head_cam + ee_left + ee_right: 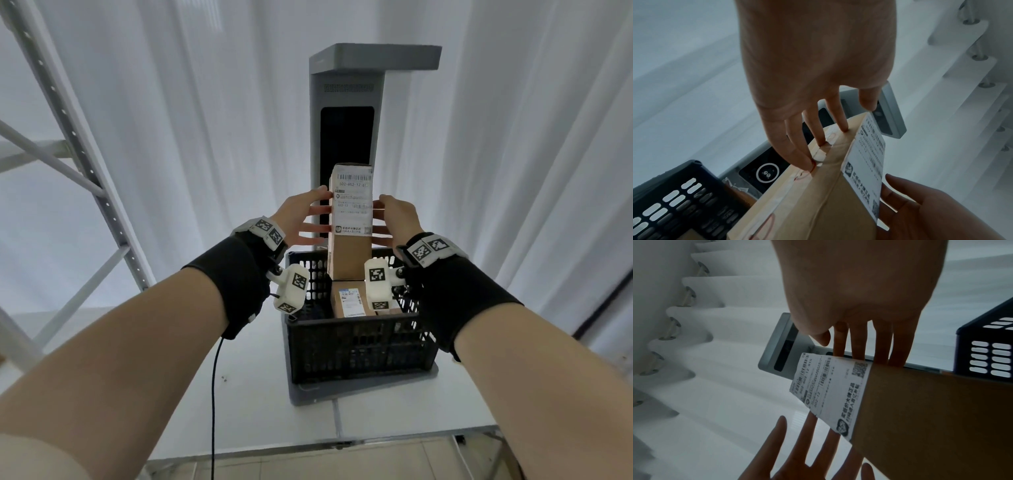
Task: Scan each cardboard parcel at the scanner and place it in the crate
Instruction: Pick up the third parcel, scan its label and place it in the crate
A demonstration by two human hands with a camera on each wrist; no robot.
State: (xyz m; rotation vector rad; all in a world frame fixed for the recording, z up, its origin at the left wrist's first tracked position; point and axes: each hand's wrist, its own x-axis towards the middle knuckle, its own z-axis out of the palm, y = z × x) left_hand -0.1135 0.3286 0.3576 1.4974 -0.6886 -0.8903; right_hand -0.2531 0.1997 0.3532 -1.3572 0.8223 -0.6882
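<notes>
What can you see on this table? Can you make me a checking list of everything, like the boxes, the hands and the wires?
Surface: white table, bare at the front.
Job's things: tall cardboard parcel held upright above the black crate, label facing the person; grey scanner behind it; another labelled parcel already in the crate.
Clutter: a few tiny specks on the table.
Hands: left hand and right hand press straight fingers against the parcel's sides.
Cables: black cable hanging from the left wrist band.
Surroundings: white curtains; metal rack on the left.
</notes>
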